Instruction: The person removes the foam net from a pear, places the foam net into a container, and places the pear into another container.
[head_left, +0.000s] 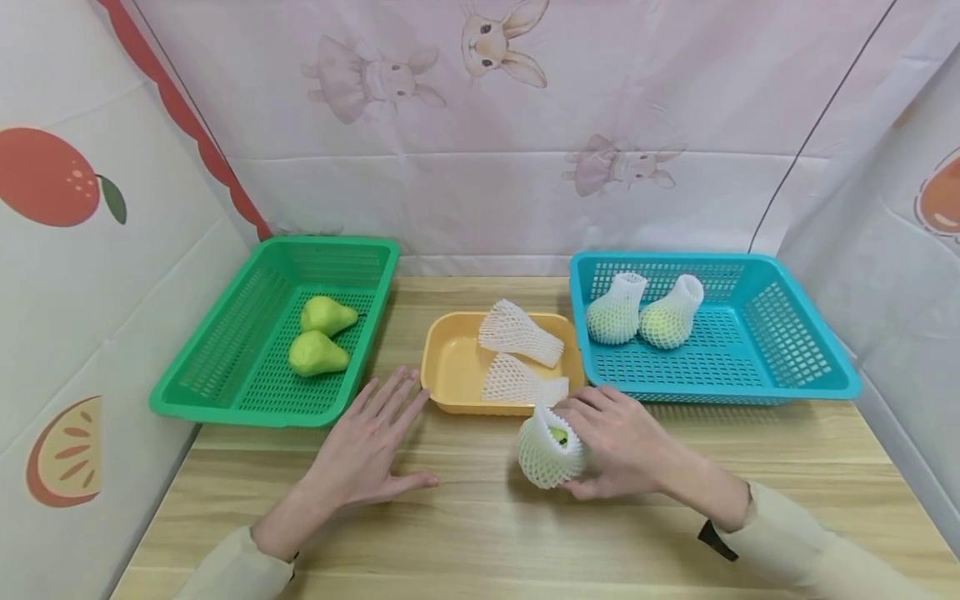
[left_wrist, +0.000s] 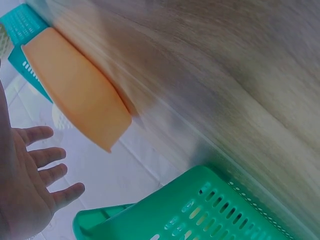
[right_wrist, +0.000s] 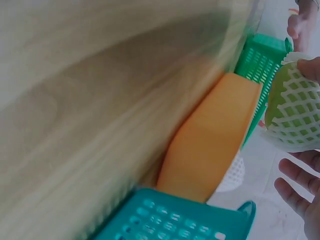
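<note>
My right hand (head_left: 618, 442) grips a green pear (right_wrist: 287, 102) that is wrapped in a white foam net sleeve (head_left: 546, 454); the pear's stem end shows through the sleeve's mouth in the head view. My left hand (head_left: 367, 446) is held with fingers spread between the green basket and the yellow tray, holding nothing. Two bare green pears (head_left: 318, 354) lie in the green basket (head_left: 225, 414). In the yellow tray (head_left: 450, 354) are two loose foam net sleeves (head_left: 517, 333). Two pears in foam nets (head_left: 670, 315) stand at the left of the blue basket (head_left: 795, 333).
The wooden table (head_left: 465, 542) carries the baskets along its back, the tray between them. A printed curtain (head_left: 480, 208) hangs behind the table, and similar cloth walls (head_left: 52, 317) close off both sides.
</note>
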